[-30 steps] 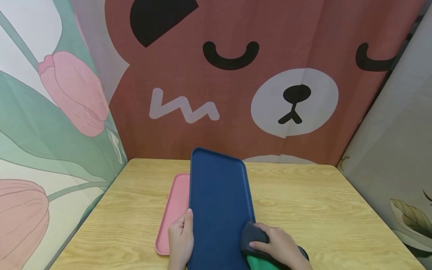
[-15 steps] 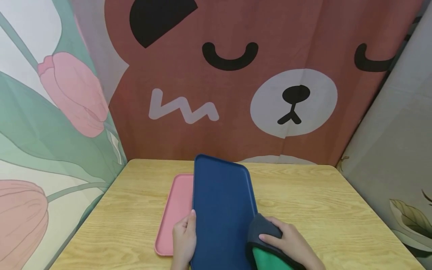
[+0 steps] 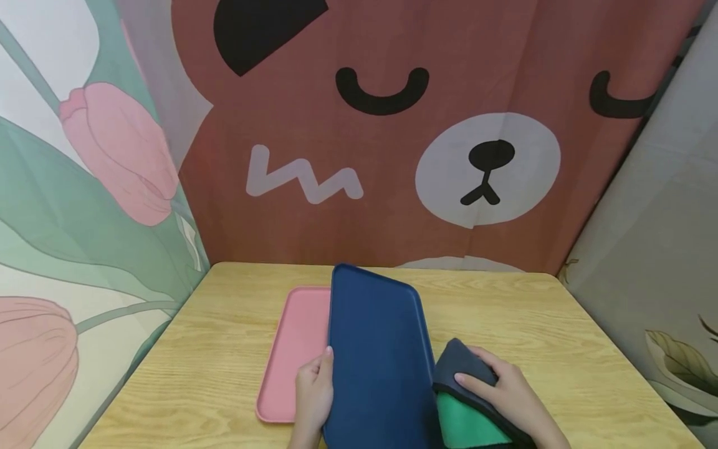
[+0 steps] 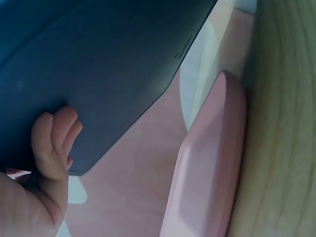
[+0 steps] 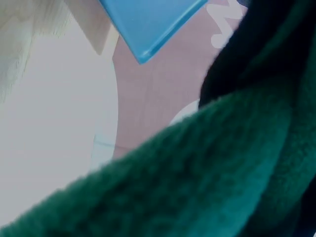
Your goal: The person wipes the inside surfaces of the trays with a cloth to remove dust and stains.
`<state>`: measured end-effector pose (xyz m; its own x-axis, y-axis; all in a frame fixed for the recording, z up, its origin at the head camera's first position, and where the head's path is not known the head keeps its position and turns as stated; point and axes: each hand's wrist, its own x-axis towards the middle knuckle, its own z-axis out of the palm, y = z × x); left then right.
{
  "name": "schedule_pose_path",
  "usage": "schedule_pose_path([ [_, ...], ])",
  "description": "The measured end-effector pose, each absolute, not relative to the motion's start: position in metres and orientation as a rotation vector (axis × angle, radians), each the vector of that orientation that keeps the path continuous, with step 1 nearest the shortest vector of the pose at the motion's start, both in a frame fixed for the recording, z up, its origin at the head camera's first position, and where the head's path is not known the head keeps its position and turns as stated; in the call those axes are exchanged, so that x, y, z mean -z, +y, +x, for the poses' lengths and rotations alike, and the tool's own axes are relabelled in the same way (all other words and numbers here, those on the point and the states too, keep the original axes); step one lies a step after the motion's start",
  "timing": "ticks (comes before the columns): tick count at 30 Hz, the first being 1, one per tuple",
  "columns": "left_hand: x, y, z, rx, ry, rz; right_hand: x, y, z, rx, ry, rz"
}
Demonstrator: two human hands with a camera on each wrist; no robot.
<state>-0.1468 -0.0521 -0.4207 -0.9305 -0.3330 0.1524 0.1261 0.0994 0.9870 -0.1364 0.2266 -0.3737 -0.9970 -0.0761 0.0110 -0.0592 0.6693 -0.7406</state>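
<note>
Two trays, one cloth, two hands: blue tray held tilted, folded cloth at its right edge

Count: two trays, one blue and one pink; one cloth; two hands, each holding one item.

Appearance: the blue tray [image 3: 378, 355] is showing a plain, deep-blue face with a low raised rim and rounded corners; its near end is running out of the head view. The left wrist view is showing its underside, with a small mark near one edge, too faint to read. The cloth [image 3: 471, 374] is lying folded in the hand, dark grey on one face, fuzzy green on the other, with black edging.

Position: the blue tray is standing tilted above the tabletop [image 3: 561, 349], its far end raised, and is covering the right part of the pink tray [image 3: 297, 330], which is lying flat. The cloth is sitting just beside the blue tray's right edge; contact cannot be told.

Hands: the left hand [image 3: 314, 390] is gripping the blue tray's left edge, thumb along the front, fingers [image 4: 54, 131] curling onto the underside. The right hand [image 3: 513, 399] is reaching in from the lower right and pinching the cloth, thumb on the grey face; its other fingers are partly hidden.

Background: a brown bear-print backdrop [image 3: 392, 218] is hanging behind the tabletop.
</note>
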Motion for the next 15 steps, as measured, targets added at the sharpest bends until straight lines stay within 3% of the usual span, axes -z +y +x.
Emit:
schedule_pose_path([
  [15,0.430,-0.037,-0.158,1.988,-2.128,0.213,0.382,0.228,-0.136,1.283,2.829,-0.138],
])
